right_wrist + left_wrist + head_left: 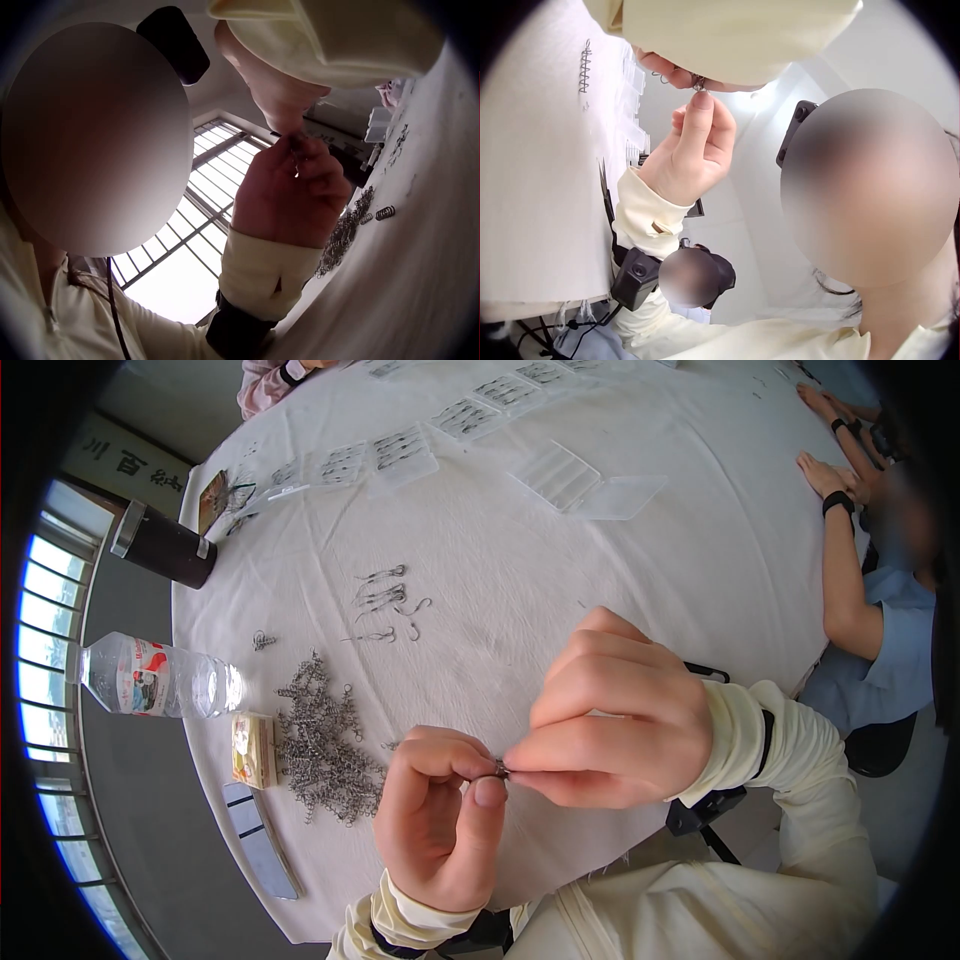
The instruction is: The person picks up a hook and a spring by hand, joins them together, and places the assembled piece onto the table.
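Note:
Both hands meet over the near part of the cloth in the head view. The left hand (440, 810) pinches a small dark metal piece (500, 769) between thumb and forefinger. From the other side the right hand (620, 720) pinches the same piece with its fingertips. In the left wrist view, a bit of coiled wire (698, 81) shows at the fingertips; its full shape is hidden by the fingers. A pile of wire springs (325, 745) lies left of the left hand. Several hooked wire pieces (385, 597) lie farther back.
A plastic bottle (160, 678), a small packet (254, 750) and a phone-like slab (262, 842) stand or lie at the left edge, with a dark flask (165, 545) behind. Clear compartment boxes (402, 455) line the far side. Other people's arms (845, 560) are at the right.

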The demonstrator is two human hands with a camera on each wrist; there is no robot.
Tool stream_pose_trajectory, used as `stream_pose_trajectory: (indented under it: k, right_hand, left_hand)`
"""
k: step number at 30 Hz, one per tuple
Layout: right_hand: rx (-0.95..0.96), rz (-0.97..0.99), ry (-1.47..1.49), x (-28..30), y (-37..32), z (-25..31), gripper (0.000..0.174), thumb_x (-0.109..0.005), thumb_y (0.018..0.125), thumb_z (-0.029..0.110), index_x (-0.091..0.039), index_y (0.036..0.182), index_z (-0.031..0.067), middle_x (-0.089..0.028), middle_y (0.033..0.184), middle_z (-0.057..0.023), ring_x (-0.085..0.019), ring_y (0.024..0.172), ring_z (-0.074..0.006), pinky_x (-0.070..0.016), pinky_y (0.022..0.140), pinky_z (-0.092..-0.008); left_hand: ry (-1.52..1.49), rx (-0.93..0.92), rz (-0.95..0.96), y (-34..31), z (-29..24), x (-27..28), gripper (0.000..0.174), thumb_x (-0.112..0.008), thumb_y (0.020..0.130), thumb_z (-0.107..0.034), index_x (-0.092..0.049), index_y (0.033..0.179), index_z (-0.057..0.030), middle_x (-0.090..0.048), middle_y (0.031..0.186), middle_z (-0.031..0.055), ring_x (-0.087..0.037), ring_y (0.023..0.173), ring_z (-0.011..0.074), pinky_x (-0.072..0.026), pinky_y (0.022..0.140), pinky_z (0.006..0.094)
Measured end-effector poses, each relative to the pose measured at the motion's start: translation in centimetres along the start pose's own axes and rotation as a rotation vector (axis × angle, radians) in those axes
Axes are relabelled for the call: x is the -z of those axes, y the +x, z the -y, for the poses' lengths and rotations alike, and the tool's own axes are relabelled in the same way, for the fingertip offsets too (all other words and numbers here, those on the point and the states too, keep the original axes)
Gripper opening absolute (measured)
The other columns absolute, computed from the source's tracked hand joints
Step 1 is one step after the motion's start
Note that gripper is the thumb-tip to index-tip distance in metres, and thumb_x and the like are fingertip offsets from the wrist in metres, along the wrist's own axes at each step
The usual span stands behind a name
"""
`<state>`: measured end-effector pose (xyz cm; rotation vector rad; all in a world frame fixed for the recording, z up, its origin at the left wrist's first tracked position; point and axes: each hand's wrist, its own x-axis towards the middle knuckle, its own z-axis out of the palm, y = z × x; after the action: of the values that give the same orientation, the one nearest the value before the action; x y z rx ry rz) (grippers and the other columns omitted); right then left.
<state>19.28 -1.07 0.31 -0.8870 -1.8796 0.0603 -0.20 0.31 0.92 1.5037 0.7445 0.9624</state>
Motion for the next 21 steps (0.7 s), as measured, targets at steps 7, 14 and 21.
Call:
stream_pose_trajectory:
  k: [7,14,21]
  right_hand:
    - [0.006,-0.067,0.011,-0.6,0.1,0.0,0.022,-0.077,0.064,0.005,-0.06,0.076,0.0105,-0.051,0.076,0.0005,-0.049,0.062,-0.0138,-0.0355,0.06,-0.028]
    - [0.124,-0.061,-0.056,0.1,0.2,0.2,0.014,-0.071,0.066,0.009,-0.06,0.074,0.0087,-0.053,0.074,0.0009,-0.051,0.064,-0.0122,-0.0354,0.06,-0.0276]
    - [0.233,0.019,-0.165,1.1,0.0,0.3,0.02,-0.074,0.066,0.012,-0.073,0.086,0.0084,-0.057,0.083,0.0023,-0.054,0.073,-0.0134,-0.0367,0.061,-0.0285]
  left_hand:
    - [-0.041,0.007,0.024,-0.1,-0.1,0.2,0.011,-0.058,0.091,0.001,-0.052,0.1,0.0039,-0.054,0.095,0.0121,-0.05,0.082,0.0158,-0.0416,0.078,0.0272]
    - [0.032,-0.052,0.031,0.0,-0.3,0.2,0.012,-0.058,0.089,0.003,-0.053,0.1,0.0036,-0.054,0.096,0.0132,-0.051,0.082,0.0163,-0.0431,0.077,0.0281]
    - [0.078,-0.12,0.038,0.0,-0.1,0.3,0.013,-0.058,0.087,0.005,-0.053,0.1,0.0034,-0.055,0.096,0.014,-0.052,0.082,0.017,-0.0443,0.077,0.0286]
